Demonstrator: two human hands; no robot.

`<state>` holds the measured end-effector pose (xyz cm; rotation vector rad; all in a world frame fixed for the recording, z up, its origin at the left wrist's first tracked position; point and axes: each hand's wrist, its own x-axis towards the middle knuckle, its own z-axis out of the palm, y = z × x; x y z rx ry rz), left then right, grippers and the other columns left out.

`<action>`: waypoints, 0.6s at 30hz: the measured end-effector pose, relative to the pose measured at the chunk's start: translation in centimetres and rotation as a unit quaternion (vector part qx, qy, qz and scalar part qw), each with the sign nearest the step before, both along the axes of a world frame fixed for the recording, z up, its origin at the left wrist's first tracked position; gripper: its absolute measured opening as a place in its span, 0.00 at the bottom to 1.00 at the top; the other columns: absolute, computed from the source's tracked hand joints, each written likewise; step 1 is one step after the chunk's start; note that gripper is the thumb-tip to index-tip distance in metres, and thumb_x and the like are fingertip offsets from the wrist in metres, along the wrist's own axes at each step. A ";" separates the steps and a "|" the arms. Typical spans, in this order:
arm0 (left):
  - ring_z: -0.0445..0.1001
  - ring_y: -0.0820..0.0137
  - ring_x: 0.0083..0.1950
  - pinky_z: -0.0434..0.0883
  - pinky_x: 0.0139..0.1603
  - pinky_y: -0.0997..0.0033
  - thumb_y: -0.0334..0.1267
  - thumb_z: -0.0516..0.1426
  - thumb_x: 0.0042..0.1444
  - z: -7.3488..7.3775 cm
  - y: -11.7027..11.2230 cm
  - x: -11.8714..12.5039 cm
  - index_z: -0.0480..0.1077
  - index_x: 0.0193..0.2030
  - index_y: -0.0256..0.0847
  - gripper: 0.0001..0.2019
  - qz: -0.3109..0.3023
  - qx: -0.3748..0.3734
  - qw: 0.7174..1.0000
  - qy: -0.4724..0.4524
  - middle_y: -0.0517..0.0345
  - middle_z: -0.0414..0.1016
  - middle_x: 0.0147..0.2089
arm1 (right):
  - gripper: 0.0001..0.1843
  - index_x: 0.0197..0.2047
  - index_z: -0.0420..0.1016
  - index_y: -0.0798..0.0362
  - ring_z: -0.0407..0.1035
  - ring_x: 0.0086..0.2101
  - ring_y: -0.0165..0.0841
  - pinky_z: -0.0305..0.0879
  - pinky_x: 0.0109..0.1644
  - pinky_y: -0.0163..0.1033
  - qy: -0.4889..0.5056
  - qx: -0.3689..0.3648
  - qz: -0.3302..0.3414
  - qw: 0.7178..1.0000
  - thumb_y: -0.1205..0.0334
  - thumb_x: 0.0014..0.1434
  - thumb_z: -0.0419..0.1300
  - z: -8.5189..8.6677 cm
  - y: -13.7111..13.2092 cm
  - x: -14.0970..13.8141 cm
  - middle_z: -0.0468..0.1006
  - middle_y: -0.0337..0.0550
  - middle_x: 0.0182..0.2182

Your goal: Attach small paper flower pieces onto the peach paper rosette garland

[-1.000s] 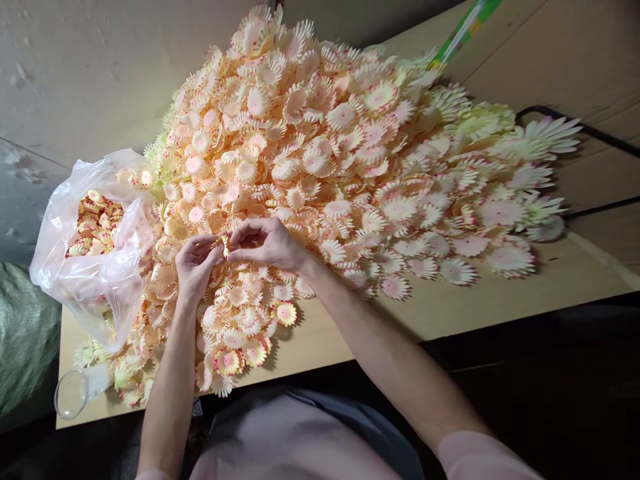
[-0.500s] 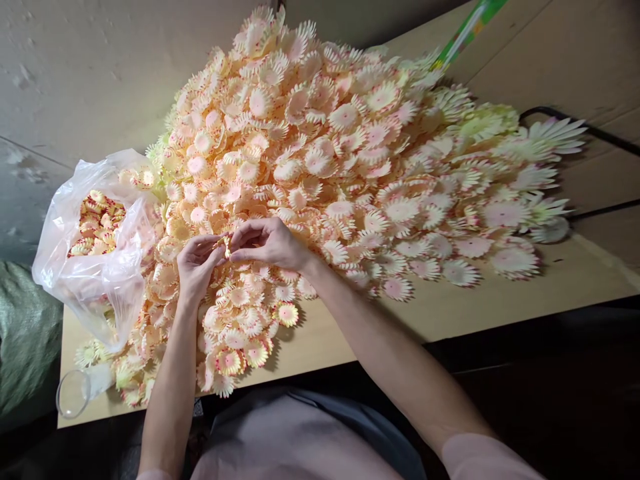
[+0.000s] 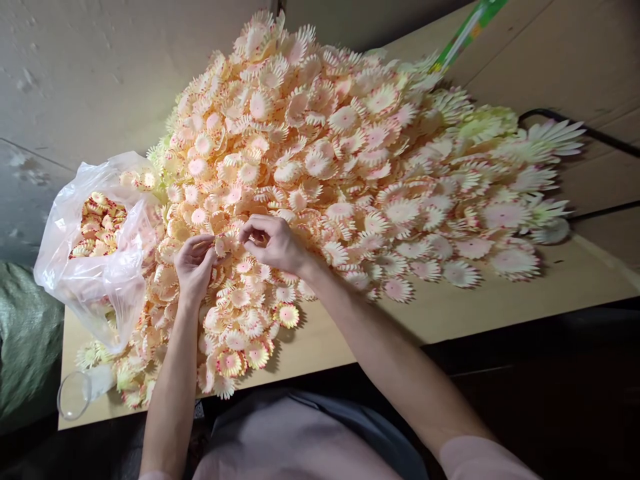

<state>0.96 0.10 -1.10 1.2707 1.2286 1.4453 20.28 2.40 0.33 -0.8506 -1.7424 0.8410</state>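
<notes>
A big heap of peach, pink and cream artificial flower heads [image 3: 330,153] covers the wooden table [image 3: 450,307]. Over the heap's near side, my left hand [image 3: 194,263] is closed in a pinch on a small flower head [image 3: 221,247], held up at its fingertips. My right hand [image 3: 273,241] hovers just to the right of it, fingers curled together, and I cannot make out whether anything is in them. The two hands are a short gap apart.
At the left, an open clear plastic bag [image 3: 95,247] holds more small flower heads. A clear round cup [image 3: 74,398] sits at the table's near left corner. A green stick [image 3: 465,30] pokes out behind the heap. A grey wall lies beyond, with green cloth [image 3: 25,340] at the far left.
My hands were pinched together on one small flower piece. Now they have drawn slightly apart, the left keeping the flower head, the right lifted a little to the right.
</notes>
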 end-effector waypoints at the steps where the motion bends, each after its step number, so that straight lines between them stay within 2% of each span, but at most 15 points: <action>1: 0.79 0.75 0.32 0.77 0.30 0.79 0.38 0.65 0.49 0.0 0.0 0.1 0.74 0.39 0.41 0.11 0.007 0.004 1.000 0.003 0.57 0.81 0.36 | 0.07 0.30 0.74 0.55 0.68 0.30 0.31 0.64 0.35 0.36 -0.016 0.029 -0.011 0.999 0.75 0.51 0.57 0.0 0.0 0.0 0.75 0.42 0.29; 3: 0.80 0.74 0.33 0.79 0.32 0.77 0.37 0.64 0.50 0.1 -0.2 0.4 0.74 0.39 0.41 0.10 0.023 0.018 1.000 0.007 0.58 0.81 0.35 | 0.09 0.30 0.74 0.55 0.69 0.32 0.32 0.65 0.38 0.37 -0.038 0.063 -0.040 0.997 0.76 0.52 0.56 0.0 0.0 -0.2 0.74 0.42 0.30; 7: 0.80 0.74 0.32 0.79 0.35 0.76 0.36 0.63 0.51 0.5 -0.6 1.3 0.73 0.37 0.40 0.07 0.039 0.055 0.997 0.022 0.59 0.81 0.33 | 0.10 0.31 0.74 0.54 0.69 0.32 0.32 0.66 0.40 0.38 -0.061 0.077 -0.102 0.990 0.76 0.53 0.56 -0.4 0.0 -0.5 0.73 0.42 0.30; 11: 0.80 0.75 0.31 0.78 0.35 0.77 0.34 0.63 0.52 0.6 -0.9 1.7 0.73 0.37 0.39 0.06 0.011 0.086 0.996 0.030 0.59 0.81 0.32 | 0.10 0.30 0.72 0.53 0.69 0.32 0.33 0.67 0.39 0.38 -0.068 0.098 -0.149 0.982 0.76 0.53 0.56 -0.9 0.2 -0.9 0.73 0.42 0.30; 18: 0.80 0.75 0.31 0.78 0.35 0.77 0.35 0.64 0.52 0.2 -0.8 1.6 0.73 0.38 0.40 0.07 -0.019 0.087 0.995 0.034 0.58 0.81 0.32 | 0.10 0.30 0.70 0.52 0.69 0.32 0.34 0.68 0.40 0.39 -0.099 0.116 -0.193 0.969 0.76 0.54 0.54 -1.1 0.1 -1.4 0.73 0.42 0.29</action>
